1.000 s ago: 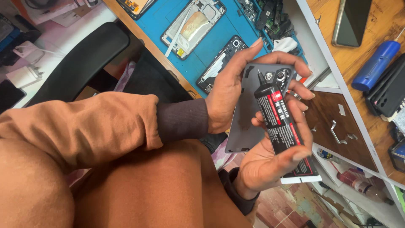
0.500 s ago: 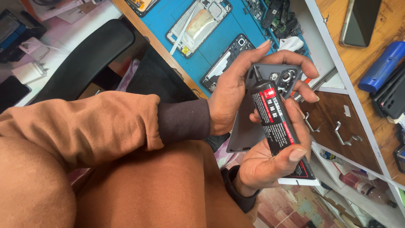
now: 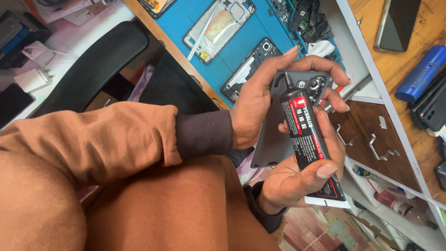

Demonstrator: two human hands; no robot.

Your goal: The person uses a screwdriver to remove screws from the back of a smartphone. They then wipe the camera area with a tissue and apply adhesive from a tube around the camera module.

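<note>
While the grey phone back cover [image 3: 274, 139] is gripped by left-hand fingers [image 3: 297, 60], the black glue tube [image 3: 304, 135], clamped in right-hand fingers [image 3: 325, 169], has been brought w/ its nozzle tip onto the cover's top edge nr the camera cutout. Vs 1 s ago, hands sit a bit higher; gluing looks just begun.

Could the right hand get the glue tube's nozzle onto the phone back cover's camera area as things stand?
Probably yes: the right hand holds the glue tube with its nozzle already at the phone back cover, which the left hand steadies; nothing sits between them.

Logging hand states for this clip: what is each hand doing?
Left hand: closed, holding the phone cover.
Right hand: closed, holding the glue tube.
</note>
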